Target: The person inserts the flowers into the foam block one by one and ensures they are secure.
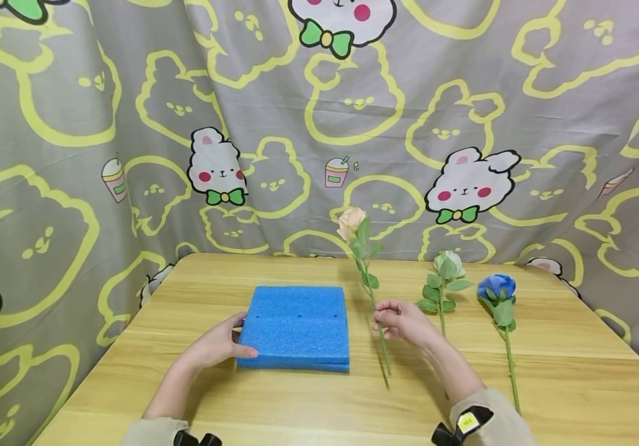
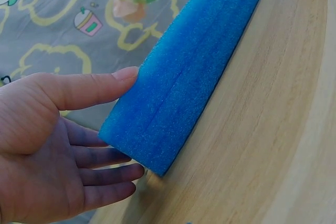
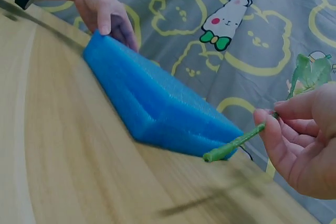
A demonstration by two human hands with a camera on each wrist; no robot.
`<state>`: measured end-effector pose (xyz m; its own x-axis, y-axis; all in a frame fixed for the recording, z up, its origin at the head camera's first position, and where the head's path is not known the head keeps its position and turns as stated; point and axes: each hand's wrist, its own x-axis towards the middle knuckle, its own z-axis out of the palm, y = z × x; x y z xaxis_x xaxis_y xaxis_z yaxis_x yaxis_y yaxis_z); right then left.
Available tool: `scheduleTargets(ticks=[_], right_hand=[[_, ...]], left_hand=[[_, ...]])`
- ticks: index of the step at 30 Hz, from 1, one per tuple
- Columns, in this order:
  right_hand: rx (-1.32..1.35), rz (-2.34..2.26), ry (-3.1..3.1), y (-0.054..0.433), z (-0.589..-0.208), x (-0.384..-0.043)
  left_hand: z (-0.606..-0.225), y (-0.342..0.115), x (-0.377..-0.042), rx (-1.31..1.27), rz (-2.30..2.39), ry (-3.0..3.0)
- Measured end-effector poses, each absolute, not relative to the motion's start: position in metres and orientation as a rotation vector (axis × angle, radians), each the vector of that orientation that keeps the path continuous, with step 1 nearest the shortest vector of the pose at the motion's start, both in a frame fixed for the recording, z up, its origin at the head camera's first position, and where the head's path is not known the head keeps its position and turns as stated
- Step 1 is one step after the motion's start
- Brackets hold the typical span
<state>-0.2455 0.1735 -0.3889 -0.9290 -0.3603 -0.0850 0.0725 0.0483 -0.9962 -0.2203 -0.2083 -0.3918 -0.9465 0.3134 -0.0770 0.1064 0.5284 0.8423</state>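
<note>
A thick blue foam block [image 1: 299, 331] with a row of small holes in its top lies on the table. My left hand [image 1: 213, 344] is at its left end; the thumb touches the edge while the other fingers, nearly straight, lie along the side [image 2: 68, 150]. Between thumb and fingertips my right hand [image 1: 405, 322] pinches the green stem of a peach rose [image 1: 351, 223], right of the block. The flower points up and away, leaning left, and the cut stem end [image 3: 212, 156] hangs above the tabletop.
To the right, a white rose [image 1: 449, 265] and a blue rose [image 1: 496, 288] lie on the wooden table [image 1: 207, 279], their stems towards me. My right forearm crosses over the white rose's stem. A grey curtain [image 1: 274, 111] with cartoon prints hangs behind the table.
</note>
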Motion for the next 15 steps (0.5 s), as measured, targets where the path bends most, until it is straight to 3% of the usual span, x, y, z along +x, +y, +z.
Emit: scheduleTargets(ticks=[15], right_hand=[[-0.435,-2.028,2.024,0.144,-0.368,-0.252]], left_hand=[[-0.393,-0.208,-0.22,0.338,1.389,2.554]])
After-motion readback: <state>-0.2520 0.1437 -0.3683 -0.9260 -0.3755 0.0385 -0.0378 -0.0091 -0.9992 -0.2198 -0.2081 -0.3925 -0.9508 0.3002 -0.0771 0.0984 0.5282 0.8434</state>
